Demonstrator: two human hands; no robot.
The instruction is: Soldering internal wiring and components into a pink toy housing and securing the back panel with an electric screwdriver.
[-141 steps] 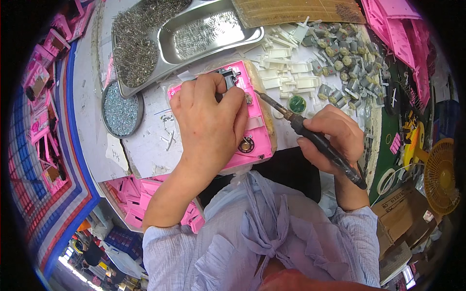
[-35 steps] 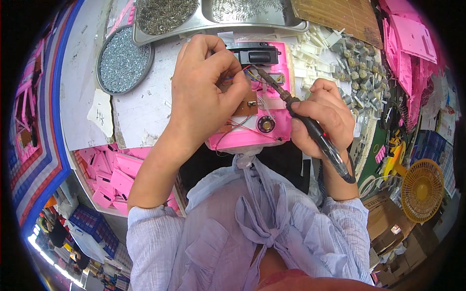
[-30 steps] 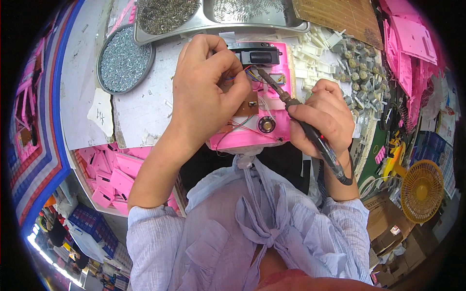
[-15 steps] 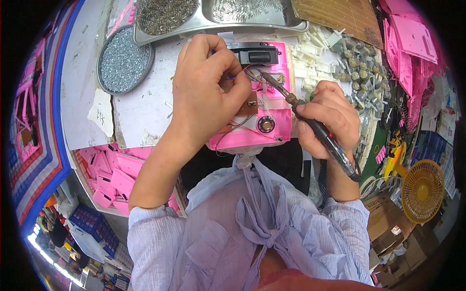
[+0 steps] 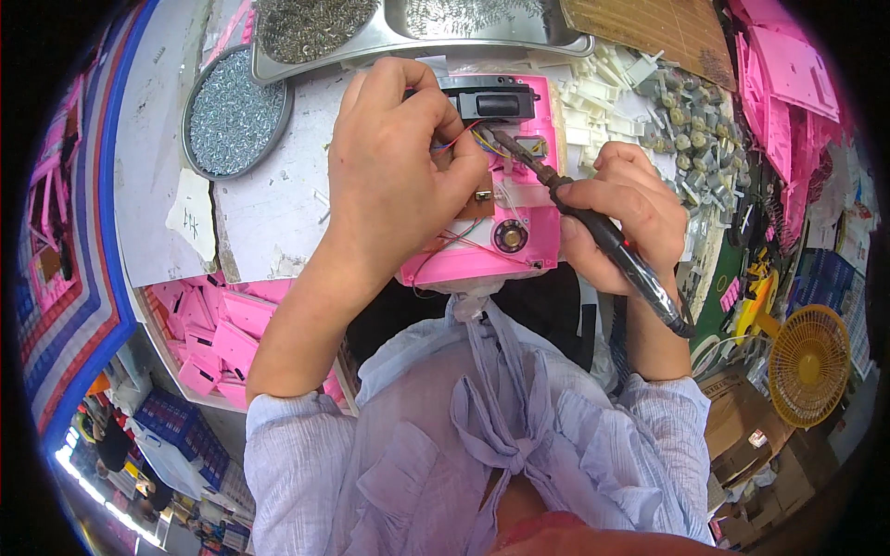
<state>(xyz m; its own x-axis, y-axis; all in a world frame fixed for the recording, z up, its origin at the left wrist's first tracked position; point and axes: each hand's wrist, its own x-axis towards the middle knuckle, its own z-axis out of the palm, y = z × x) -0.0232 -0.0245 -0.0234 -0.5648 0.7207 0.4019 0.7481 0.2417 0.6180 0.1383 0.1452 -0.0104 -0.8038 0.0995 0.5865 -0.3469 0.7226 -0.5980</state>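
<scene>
A pink plastic housing [image 5: 445, 269] lies on the table in front of me, with a brown circuit board [image 5: 476, 206], a small round speaker [image 5: 510, 236] and a black part [image 5: 496, 104] in it. My right hand [image 5: 630, 222] grips a soldering iron [image 5: 607, 243] by its black handle. Its tip points up and left, close to thin coloured wires [image 5: 477, 139] below the black part. Over the housing's left side, my left hand [image 5: 399, 157] pinches thin wires [image 5: 450, 145] between thumb and fingers. The fingertips partly hide the wire ends and the board.
A round dish of small screws [image 5: 236, 116] stands at the left. Behind the housing is a metal tray [image 5: 422, 46] of small metal parts. White plastic parts [image 5: 593, 102] and small motors [image 5: 691, 139] lie at the right. Pink pieces [image 5: 232, 324] fill a box at lower left.
The soldering iron has shifted slightly left, its tip still by the wires. My left hand has moved a little, still pinching the wires.
</scene>
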